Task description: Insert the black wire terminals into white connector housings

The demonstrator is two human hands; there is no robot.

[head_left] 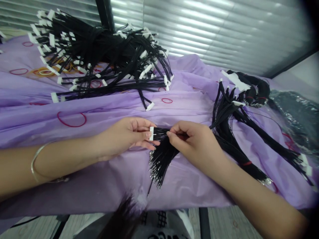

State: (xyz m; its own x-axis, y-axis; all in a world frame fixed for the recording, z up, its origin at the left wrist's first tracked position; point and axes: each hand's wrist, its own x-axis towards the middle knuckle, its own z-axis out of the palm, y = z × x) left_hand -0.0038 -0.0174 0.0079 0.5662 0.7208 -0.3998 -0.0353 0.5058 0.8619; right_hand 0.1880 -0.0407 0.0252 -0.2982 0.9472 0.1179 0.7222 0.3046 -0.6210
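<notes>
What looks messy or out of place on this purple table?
The big wire pile at the back lies tangled, its white connectors pointing every way. Loose rubber bands are scattered over the creased purple sheet. The bundle between the left hand and right hand looks tidy by comparison.

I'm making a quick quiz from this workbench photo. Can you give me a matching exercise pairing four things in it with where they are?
Things:
1. white connector
2. loose pile of black wires
3. bangle
4. red rubber band

Places:
A. lying flat on the purple sheet, in front of the left hand
B. on the left wrist
C. pinched in the left hand, next to the right hand
D. heaped at the far left of the sheet

Pairs: 1-C, 2-D, 3-B, 4-A
</notes>
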